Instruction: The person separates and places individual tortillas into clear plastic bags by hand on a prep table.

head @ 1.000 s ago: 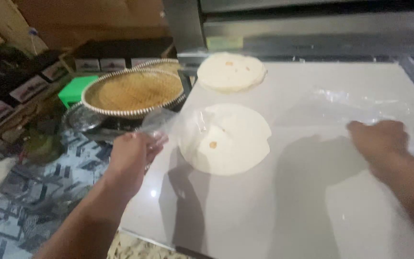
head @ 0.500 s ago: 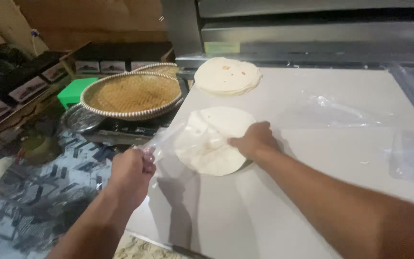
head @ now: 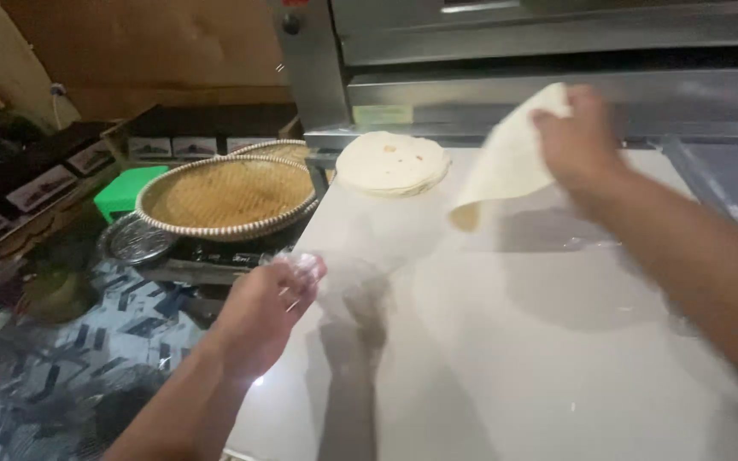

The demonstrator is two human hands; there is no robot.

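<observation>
My right hand (head: pixel 580 141) is raised above the white work surface (head: pixel 506 358) and grips a thin round flatbread (head: pixel 506 166), which hangs limp and folded in the air. My left hand (head: pixel 262 312) is at the surface's left edge, pinching a clear plastic sheet (head: pixel 369 256) that lies partly lifted over the surface. A stack of flat round flatbreads (head: pixel 392 162) rests at the far end of the surface, just left of the lifted one.
Two woven round baskets (head: pixel 228 196) sit left of the surface over a dark stove. A metal sieve (head: pixel 134 241) and a green box (head: pixel 125 192) lie further left. A steel oven front (head: pixel 557 51) runs along the back. A patterned cloth (head: pixel 70 358) covers the lower left.
My right hand reached to the flatbread on the plastic sheet, took hold of it and lifted it up and to the right. My left hand kept its hold on the sheet's edge.
</observation>
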